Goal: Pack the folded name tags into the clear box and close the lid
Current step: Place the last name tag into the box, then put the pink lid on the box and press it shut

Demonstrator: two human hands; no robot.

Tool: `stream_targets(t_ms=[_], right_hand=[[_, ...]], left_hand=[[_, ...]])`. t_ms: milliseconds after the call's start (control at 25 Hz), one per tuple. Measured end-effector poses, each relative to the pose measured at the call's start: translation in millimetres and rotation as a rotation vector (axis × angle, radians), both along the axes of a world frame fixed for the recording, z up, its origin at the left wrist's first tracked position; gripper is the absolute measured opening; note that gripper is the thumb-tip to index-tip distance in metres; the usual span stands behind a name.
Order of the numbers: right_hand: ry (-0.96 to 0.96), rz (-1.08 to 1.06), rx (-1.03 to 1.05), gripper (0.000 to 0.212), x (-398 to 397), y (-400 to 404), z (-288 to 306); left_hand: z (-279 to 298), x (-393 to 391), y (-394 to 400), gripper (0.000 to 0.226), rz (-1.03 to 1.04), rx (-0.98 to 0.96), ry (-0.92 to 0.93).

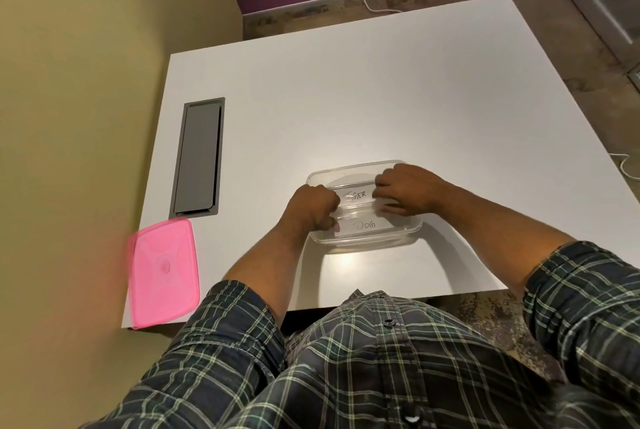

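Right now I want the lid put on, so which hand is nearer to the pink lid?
Left. The left hand is at the box's left end, on the side facing the pink lid at the table's near-left corner. The right hand is at the box's right end, farther away.

The clear box (363,207), a shallow rounded-rectangle tub, sits open on the white surface just right of the frame's centre. Inside it are two white folded name tags: the one marked TIGER (356,195) lies toward the far side, the one marked DOG (365,225) toward the near side. The translucent pink lid (164,271) lies flat at lower left, well apart from the box.
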State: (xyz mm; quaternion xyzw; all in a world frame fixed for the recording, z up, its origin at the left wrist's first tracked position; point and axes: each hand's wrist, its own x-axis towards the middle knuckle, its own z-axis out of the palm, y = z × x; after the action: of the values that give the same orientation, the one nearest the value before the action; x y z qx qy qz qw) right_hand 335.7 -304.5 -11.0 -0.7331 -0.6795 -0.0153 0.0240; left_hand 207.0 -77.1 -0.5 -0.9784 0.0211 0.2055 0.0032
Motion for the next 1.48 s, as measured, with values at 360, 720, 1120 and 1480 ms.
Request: stream_targets(t_ms=[360,720,1120,1480], right_hand=[[0.078,-0.129,-0.534,0.033,-14,18,-3],[0.073,-0.167,0.151,0.037,-26,40,17],[0.173,-0.055,0.246,0.016,-65,176,50],[0.169,-0.04,-0.319,0.055,-129,310,26]], left_hand=[[0,-17,-12,0.029,-0.083,0.034,-0.032],[19,-52,28,0.037,0.243,-0.068,-0.376],[22,-135,115,0.058,0.805,-0.132,-0.345],[11,-226,188,0.098,1.163,-0.089,-0.134]])
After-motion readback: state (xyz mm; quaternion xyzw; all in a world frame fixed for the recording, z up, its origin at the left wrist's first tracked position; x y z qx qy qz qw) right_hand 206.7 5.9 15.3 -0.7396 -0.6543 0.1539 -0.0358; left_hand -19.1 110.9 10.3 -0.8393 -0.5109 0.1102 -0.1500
